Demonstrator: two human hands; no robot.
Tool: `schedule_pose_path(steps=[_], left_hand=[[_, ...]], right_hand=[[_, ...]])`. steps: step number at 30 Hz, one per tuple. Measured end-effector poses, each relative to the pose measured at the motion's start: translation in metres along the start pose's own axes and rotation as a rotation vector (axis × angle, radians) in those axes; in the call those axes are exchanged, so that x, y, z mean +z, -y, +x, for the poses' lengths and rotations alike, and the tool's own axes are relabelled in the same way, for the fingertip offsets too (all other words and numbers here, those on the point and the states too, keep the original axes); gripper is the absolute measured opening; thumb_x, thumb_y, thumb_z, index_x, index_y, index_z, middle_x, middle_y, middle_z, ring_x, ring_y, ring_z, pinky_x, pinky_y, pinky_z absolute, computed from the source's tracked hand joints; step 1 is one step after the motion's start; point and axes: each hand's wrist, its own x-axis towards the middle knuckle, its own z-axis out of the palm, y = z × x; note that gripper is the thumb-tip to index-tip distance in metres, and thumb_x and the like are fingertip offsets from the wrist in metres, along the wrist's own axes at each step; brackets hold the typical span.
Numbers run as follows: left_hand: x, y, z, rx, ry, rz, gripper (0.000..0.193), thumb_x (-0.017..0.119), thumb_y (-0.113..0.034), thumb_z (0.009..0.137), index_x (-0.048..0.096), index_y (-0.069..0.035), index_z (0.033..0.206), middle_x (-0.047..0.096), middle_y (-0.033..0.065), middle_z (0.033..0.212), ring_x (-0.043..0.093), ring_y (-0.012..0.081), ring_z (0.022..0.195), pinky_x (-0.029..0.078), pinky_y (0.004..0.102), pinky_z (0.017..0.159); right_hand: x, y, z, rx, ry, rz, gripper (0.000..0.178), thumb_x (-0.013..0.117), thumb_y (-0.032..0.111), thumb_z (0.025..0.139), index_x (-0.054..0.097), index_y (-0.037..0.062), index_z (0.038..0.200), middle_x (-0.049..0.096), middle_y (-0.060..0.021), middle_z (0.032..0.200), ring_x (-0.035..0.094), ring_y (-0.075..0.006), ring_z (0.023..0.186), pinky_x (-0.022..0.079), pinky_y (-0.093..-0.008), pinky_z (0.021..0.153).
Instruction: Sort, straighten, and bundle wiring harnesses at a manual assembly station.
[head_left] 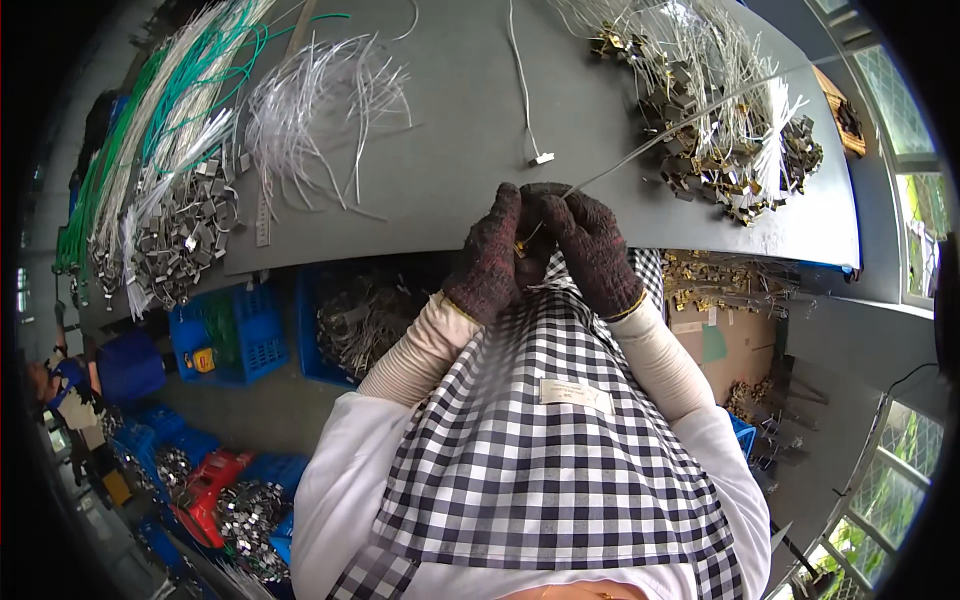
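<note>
Both hands wear dark maroon-black knit gloves and meet at the table's near edge. My right hand (597,252) is closed, pinching a thin grey wire (655,138) that runs from its fingertips up and to the right across the table. My left hand (484,258) is closed too, its fingers curled around a small brass-coloured piece (520,248) that shows only in part. A short bend of wire spans the gap between the hands. Just beyond them, a white cord with a small whitish block (541,159) at its end lies on the grey table (455,120).
At right on the table lies a heap of wires with brass and dark metal blocks (720,150). Clear strips (320,100), green and white wires (165,130) and silver blocks (185,235) lie at left. Blue crates (262,335) stand below the table. Windows line the right wall.
</note>
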Motion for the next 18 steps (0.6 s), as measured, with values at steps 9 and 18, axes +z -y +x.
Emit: schedule_pose_path(steps=[9, 18], left_hand=[[-0.069, 0.000, 0.042, -0.025, -0.249, 0.380, 0.053, 0.055, -0.051, 0.099, 0.061, -0.006, 0.126, 0.068, 0.0123, 0.110, 0.070, 0.0264, 0.084, 0.057, 0.0379, 0.075], [-0.223, 0.076, 0.080, -0.242, -0.421, 1.448, 0.040, 0.062, -0.042, 0.087, 0.069, -0.005, 0.098, 0.068, 0.0225, 0.095, 0.067, 0.0429, 0.089, 0.054, 0.0520, 0.077]], right_hand=[[-0.038, -0.031, 0.082, -0.395, -0.297, -0.955, 0.034, 0.066, 0.028, 0.097, 0.066, 0.0003, 0.115, 0.070, -0.0159, 0.098, 0.066, -0.0279, 0.086, 0.052, -0.0331, 0.078], [-0.031, -0.072, 0.029, 0.238, -0.046, -0.160, 0.028, 0.065, 0.020, 0.097, 0.067, 0.0002, 0.118, 0.072, -0.0074, 0.102, 0.066, -0.0141, 0.087, 0.052, -0.0275, 0.079]])
